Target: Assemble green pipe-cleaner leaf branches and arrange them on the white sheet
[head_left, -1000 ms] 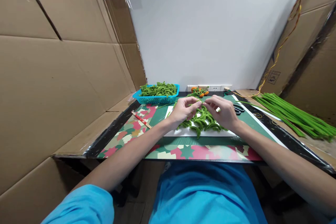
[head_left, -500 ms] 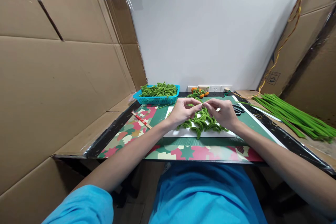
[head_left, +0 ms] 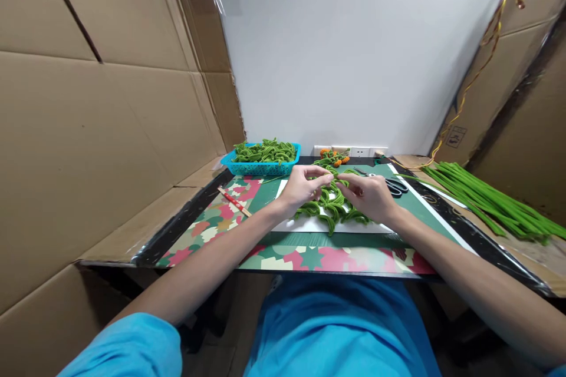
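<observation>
Both hands meet over a white sheet (head_left: 287, 226) strewn with curved, fuzzy green pipe cleaner pieces (head_left: 332, 212). My left hand (head_left: 303, 187) is closed in a pinch, thumb against index finger, with a bit of green pipe cleaner (head_left: 335, 176) at the tips. My right hand (head_left: 370, 194) comes in from the other side, its index finger and thumb bent close to the same bit. Most of that piece is hidden by the fingers. Behind the right hand lie black-handled scissors (head_left: 397, 187).
A blue basket (head_left: 260, 169) heaped with green pieces stands back left. Orange-tipped green stems (head_left: 335, 157) lie at the back. Long green pipe cleaners (head_left: 495, 197) are bundled at right. A red-wrapped stick (head_left: 234, 201) lies at left. Cardboard walls (head_left: 132, 112) flank the table.
My right hand's fingers have shifted from a tip-to-tip pinch to a more bent position, slightly lower. The view has moved a little, showing more of the scissors.
</observation>
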Demonstrator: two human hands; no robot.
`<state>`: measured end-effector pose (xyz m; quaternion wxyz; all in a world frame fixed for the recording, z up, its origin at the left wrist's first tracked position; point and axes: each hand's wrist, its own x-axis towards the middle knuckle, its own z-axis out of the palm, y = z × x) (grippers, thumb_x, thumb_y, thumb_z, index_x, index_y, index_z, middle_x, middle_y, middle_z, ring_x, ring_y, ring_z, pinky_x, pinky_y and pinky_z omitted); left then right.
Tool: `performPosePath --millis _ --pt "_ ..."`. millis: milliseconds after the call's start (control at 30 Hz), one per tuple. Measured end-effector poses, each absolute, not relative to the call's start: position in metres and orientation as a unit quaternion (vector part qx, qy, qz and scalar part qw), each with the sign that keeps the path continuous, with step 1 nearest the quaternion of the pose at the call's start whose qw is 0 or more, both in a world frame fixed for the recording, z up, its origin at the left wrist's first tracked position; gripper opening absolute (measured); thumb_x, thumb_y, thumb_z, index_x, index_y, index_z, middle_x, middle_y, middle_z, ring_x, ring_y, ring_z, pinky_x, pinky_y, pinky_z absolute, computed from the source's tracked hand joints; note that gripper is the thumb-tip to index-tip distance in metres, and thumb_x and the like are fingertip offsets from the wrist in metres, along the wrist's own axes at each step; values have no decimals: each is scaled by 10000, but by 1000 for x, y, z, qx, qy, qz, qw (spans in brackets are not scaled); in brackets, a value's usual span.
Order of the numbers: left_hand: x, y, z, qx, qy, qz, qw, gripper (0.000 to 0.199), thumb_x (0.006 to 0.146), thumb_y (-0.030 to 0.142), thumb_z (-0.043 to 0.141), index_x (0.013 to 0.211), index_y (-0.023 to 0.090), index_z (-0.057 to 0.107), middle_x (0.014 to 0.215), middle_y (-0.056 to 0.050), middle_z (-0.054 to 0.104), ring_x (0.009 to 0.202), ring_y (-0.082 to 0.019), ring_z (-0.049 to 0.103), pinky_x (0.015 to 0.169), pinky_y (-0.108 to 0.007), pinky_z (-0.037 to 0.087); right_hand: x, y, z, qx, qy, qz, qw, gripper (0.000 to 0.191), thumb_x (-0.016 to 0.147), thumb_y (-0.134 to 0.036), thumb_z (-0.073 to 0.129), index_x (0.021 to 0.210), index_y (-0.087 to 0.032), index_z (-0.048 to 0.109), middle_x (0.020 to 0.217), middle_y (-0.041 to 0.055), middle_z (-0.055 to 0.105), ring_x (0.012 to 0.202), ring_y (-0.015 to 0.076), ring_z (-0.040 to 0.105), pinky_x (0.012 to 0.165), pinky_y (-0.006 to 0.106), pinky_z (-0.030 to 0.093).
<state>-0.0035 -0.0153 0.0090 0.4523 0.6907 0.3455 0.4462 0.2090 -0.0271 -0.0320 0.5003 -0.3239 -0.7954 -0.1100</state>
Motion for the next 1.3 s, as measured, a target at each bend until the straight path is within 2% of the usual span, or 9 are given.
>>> performPosePath --millis 267,433,533,833,967,1133,1300 --pt "-3 -19 14 687 352 423 475 366 734 439 923 875 126 798 645 -9 669 450 -74 489 399 -193 298 212 -28 -28 -299 -814 -203 455 210 1083 -266 581 989 -202 757 766 21 742 567 116 592 558 254 390" --pt "-5 -15 13 670 360 426 490 424 710 488 940 884 129 796 700 -21 694 469 -69 492 420 -194 308 212 -31 -24 -298 -821 -255 415 260 1107 -247 528 954 -206 734 746 17 708 562 116 545 574 274 352" --pt "-5 -14 15 669 363 427 488 426 672 468 964 878 133 801 735 -26 710 477 -72 513 416 -195 309 211 -32 -23 -303 -821 -273 399 258 1100 -224 517 952 -210 729 783 29 725 595 124 565 601 282 365" --pt "-7 -13 20 654 371 403 522 407 665 455 960 841 133 784 586 17 608 452 -72 466 410 -190 290 212 -34 -17 -280 -816 -329 383 195 1093 -204 558 1078 -212 752 1174 77 809 738 121 708 624 289 434" --pt "-9 -12 21 643 374 373 555 429 616 426 994 842 132 778 647 13 610 464 -65 473 413 -188 281 218 -32 -18 -244 -826 -325 389 197 1096 -189 569 1095 -219 764 1170 67 828 773 131 749 627 284 474" --pt "-13 -12 25 639 365 337 587 429 599 374 1016 875 140 784 691 20 592 497 -59 479 424 -180 262 227 -25 -22 -259 -834 -303 381 213 1121 -250 569 1201 -250 766 1125 53 842 857 154 779 675 276 527" --pt "-16 -12 28 642 356 307 605 413 599 348 1028 856 142 779 683 20 595 495 -53 465 430 -180 252 230 -21 -20 -241 -844 -281 388 222 1127 -287 565 1165 -256 782 1078 63 844 827 163 775 667 282 529"
